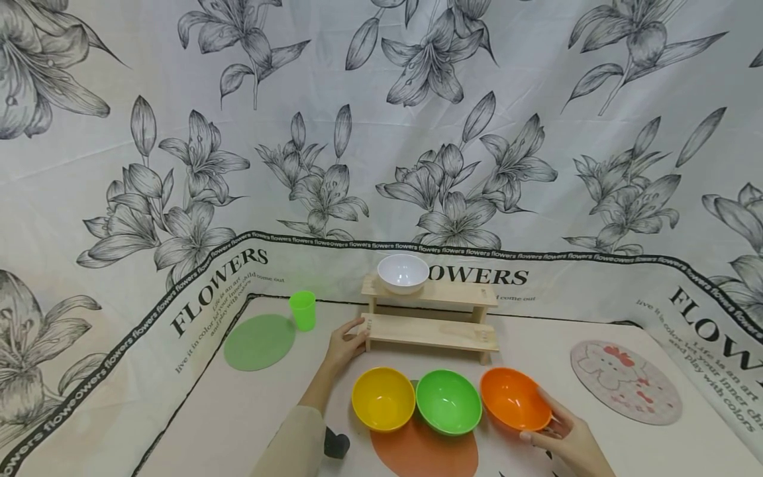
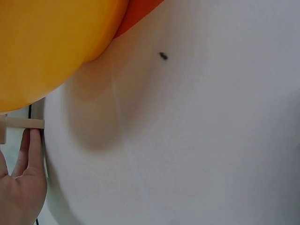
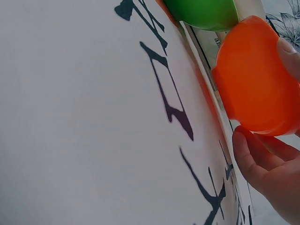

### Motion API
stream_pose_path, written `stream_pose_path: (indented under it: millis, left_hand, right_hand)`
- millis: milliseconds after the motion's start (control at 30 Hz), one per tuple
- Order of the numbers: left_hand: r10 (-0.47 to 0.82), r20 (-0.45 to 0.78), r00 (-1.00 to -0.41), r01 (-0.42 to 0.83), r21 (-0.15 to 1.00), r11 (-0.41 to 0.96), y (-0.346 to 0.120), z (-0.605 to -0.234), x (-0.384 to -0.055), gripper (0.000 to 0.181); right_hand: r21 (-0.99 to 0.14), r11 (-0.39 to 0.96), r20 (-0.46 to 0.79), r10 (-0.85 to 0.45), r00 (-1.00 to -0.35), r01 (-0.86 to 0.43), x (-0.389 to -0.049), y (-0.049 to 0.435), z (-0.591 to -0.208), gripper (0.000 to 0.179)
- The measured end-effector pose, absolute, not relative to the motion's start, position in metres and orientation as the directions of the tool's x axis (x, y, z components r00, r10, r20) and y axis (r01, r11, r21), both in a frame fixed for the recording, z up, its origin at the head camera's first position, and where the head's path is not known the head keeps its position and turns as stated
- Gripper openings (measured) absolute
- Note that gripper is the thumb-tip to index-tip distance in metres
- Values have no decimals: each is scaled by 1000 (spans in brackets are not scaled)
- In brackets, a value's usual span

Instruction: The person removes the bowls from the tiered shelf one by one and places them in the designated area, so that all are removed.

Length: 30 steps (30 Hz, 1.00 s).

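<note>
An orange bowl (image 1: 515, 401) is held at its right side by my right hand (image 1: 566, 437), thumb and fingers spread around its wall. In the right wrist view the orange bowl (image 3: 255, 77) shows its outside, with fingertips along its edge. My left hand (image 1: 346, 344) touches the left end of a two-tier wooden rack (image 1: 429, 331). Straight fingers (image 2: 33, 150) meet the rack's leg (image 2: 26, 123) in the left wrist view. A white bowl (image 1: 403, 273) sits on the upper tier, at the left. Yellow (image 1: 383, 401) and green (image 1: 448, 403) bowls stand in front of the rack.
An orange round mat (image 1: 426, 457) lies partly under the yellow and green bowls. At the left are a green cup (image 1: 303, 311) and a green round mat (image 1: 259, 342). A pink patterned round mat (image 1: 626, 383) lies right. Flower-printed cloth (image 1: 334, 165) encloses the table.
</note>
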<state>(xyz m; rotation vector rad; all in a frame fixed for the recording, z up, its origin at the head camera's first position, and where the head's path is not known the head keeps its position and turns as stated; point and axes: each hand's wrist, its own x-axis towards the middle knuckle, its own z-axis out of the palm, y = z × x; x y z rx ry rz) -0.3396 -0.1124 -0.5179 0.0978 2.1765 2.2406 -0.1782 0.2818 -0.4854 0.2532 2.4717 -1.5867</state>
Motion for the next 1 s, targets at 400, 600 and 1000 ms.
stream_pose_path:
  millis: [400,600,1000]
  left_hand:
    - [92,51,-994,48,998,-38,-112,-489,-318,45]
    - [88,47,-995,44,998,-37,-112,-490,-319,45]
    - [82,48,-996,45,998,-39,-113,-491,-319,45]
  right_hand:
    - [-879,410,-259,20,-966,244,-176,281,-486,98]
    - [-881,405,-258,23,-966,245,-177,281,-487,97]
    - [-874,420,-269,3,-963,245,-177,283,-488,100]
